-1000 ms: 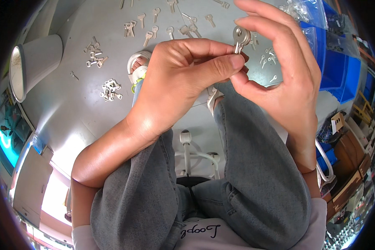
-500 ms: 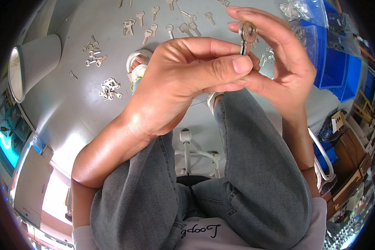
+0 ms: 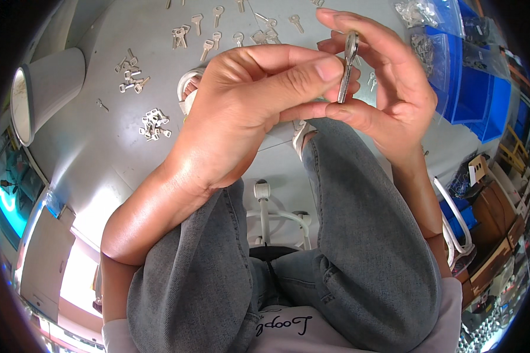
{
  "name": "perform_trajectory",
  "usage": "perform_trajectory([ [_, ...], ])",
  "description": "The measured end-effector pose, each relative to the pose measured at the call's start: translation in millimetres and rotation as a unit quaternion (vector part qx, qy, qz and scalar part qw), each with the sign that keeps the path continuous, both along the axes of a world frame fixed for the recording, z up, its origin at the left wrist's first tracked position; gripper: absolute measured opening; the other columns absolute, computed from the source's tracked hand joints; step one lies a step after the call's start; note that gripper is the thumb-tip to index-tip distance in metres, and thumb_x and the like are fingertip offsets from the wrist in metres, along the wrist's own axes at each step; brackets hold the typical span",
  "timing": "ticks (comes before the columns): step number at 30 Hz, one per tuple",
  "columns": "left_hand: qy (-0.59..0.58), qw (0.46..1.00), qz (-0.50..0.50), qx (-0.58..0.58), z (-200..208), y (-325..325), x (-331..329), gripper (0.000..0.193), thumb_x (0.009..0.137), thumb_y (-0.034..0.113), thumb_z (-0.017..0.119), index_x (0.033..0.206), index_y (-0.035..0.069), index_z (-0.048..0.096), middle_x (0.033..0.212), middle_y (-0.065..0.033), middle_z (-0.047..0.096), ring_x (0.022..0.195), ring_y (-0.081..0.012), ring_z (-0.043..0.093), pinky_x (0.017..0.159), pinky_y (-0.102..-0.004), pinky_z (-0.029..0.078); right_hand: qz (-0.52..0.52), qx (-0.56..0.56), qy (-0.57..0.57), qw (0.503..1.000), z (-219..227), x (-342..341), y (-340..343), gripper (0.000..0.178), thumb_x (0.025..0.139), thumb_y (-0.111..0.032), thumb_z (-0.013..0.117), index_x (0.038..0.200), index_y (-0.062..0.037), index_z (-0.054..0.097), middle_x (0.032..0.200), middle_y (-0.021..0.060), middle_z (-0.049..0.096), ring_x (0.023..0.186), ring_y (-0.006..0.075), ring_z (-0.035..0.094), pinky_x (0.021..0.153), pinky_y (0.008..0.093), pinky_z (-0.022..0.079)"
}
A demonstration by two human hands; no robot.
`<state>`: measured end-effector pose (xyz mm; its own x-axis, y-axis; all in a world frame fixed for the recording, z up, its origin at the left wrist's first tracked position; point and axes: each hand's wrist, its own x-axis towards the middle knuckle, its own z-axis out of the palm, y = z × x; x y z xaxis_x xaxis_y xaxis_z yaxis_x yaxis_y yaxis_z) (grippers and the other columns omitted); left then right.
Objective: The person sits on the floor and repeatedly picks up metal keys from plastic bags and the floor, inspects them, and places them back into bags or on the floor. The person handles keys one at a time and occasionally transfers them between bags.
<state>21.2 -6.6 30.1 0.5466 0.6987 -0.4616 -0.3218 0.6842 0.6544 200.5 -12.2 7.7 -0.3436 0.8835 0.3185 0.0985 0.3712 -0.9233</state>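
Head view: our L hand (image 3: 256, 97) pinches a key (image 3: 350, 57) (maybe several, can't tell); our R hand (image 3: 397, 94) curls round it, grip unclear. Key heap (image 3: 153, 125) left of L hand & loose keys (image 3: 196, 25) beyond it are down; ours isn't yet.

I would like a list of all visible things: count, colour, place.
Raised key: at least one, silver, upper centre
Scattered keys: many, silver, top
Key heap: one, silver, left
Round container: one, whitish, left
Bins: at least two, blue, upper right
Clear bags: several, transparent, upper right
Floor: one, grey, beneath
Chair base: one, white, centre
Rim clutter: uncountable, mixed, far right
Sandals: two, white, upper centre
Jeans: one pair, grey, lower centre
Shirt: one, pale, bottom
Left hand: one, bare, at raised key
Right hand: one, bare, at raised key
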Motion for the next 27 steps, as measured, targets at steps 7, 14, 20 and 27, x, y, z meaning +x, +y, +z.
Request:
perform_trajectory([
  [7, 0.012, 1.0, 0.0, 0.01, 1.0, 0.1, 0.1, 0.021, 0.083, 0.017, 0.058, 0.094, 0.0, 0.062, 0.087, -0.0138, 0.064, 0.085, -0.0222, 0.062, 0.076, -0.0353, 0.05, -0.015, 0.016, -0.033, 0.999, 2.5, -3.4, -1.6, 0.065, 0.061, -0.008, 0.076, 0.117, 0.0049, 0.045, 0.117, 0.02, 0.05, 0.11, 0.0299, 0.05, 0.087, 0.038, 0.044],
  [14, 0.022, 1.0, -0.003, 0.012, 0.4, -0.5, 0.4, 0.019, 0.082, 0.015, 0.059, 0.093, -0.001, 0.062, 0.088, -0.0153, 0.064, 0.084, -0.0228, 0.062, 0.075, -0.0356, 0.05, -0.035, 0.018, -0.05, 0.998, 4.1, -5.7, -3.8, 0.063, 0.061, -0.005, 0.075, 0.117, 0.0039, 0.046, 0.116, 0.0198, 0.052, 0.108, 0.0279, 0.051, 0.086, 0.0357, 0.044],
  [20, 0.033, 0.999, -0.027, 0.013, -3.9, 0.9, -3.1, 0.02, 0.082, 0.016, 0.059, 0.091, -0.002, 0.062, 0.088, -0.0164, 0.063, 0.083, -0.0227, 0.062, 0.075, -0.0356, 0.05, -0.034, -0.014, -0.074, 0.997, 10.8, -4.1, -5.3, 0.066, 0.06, -0.009, 0.077, 0.117, 0.0043, 0.046, 0.117, 0.0178, 0.05, 0.098, 0.0235, 0.054, 0.078, 0.0311, 0.047],
  [27, 0.053, 0.998, -0.026, 0.002, -2.8, 0.6, -1.2, 0.022, 0.081, 0.017, 0.06, 0.091, -0.002, 0.062, 0.087, -0.0165, 0.063, 0.083, -0.0225, 0.062, 0.075, -0.0362, 0.05, -0.018, 0.019, -0.115, 0.993, 11.9, -2.1, -3.9, 0.06, 0.061, -0.003, 0.074, 0.115, 0.0047, 0.048, 0.113, 0.0174, 0.052, 0.108, 0.0254, 0.051, 0.083, 0.0325, 0.045],
])
